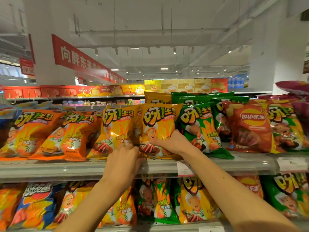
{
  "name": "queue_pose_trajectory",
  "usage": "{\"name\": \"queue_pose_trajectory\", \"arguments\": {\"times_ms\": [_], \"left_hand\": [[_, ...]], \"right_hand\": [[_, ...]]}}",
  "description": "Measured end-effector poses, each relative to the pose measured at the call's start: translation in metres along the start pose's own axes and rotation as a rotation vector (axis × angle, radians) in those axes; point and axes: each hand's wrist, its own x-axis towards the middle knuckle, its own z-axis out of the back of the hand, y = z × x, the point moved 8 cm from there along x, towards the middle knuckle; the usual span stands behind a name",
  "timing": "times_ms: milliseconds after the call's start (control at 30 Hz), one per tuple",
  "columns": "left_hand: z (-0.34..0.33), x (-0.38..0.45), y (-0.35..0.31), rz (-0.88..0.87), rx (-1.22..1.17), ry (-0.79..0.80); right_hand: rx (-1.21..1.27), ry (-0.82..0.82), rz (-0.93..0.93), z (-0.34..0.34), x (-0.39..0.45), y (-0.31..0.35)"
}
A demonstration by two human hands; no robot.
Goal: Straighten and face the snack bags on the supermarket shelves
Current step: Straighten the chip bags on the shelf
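Note:
A yellow snack bag (pixel 159 124) stands upright at the middle of the upper shelf (pixel 50 169). My right hand (pixel 168 141) grips its lower right part, fingers pressed into the foil. My left hand (pixel 124 158) holds the same bag's lower left corner at the shelf lip. A second yellow bag (pixel 117 129) leans just to the left, touching it. Orange bags (pixel 70 136) fill the left of the shelf. Green bags (pixel 199 128) stand to the right, then a red Lay's bag (pixel 250 128).
The lower shelf carries more bags: a blue one (pixel 36 203) at left, yellow and green ones (pixel 160 200) under my arms. Price tags (pixel 184 168) hang on the upper shelf's front rail. Gift boxes (pixel 184 86) line a far shelf; a red banner (pixel 78 59) hangs overhead.

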Motion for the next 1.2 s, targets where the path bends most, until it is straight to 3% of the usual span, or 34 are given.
{"name": "queue_pose_trajectory", "arguments": {"times_ms": [233, 367, 633, 767, 967, 1067, 1200], "left_hand": [[0.016, -0.009, -0.029, -0.101, -0.006, -0.190], [0.025, -0.013, -0.069, -0.167, -0.227, -0.311], [0.007, 0.016, -0.177, -0.172, -0.563, -0.235], [-0.004, 0.036, -0.246, -0.108, -0.675, -0.248], [-0.037, 0.073, -0.327, 0.123, -0.716, -0.169], [-0.059, 0.090, -0.337, 0.277, -0.789, -0.007], [-0.088, 0.108, -0.329, 0.437, -0.924, 0.245]], "right_hand": [[-0.076, -0.150, 0.138, 0.019, -0.037, 0.009], [0.046, -0.281, 0.256, 0.048, -0.067, 0.003], [0.319, -0.399, 0.234, 0.170, -0.088, -0.089], [0.238, -0.540, 0.187, 0.253, -0.097, -0.152], [0.036, -0.699, 0.089, 0.356, -0.103, -0.236], [-0.106, -0.635, 0.091, 0.377, -0.086, -0.254], [-0.083, -0.330, -0.018, 0.373, -0.047, -0.266]]}}
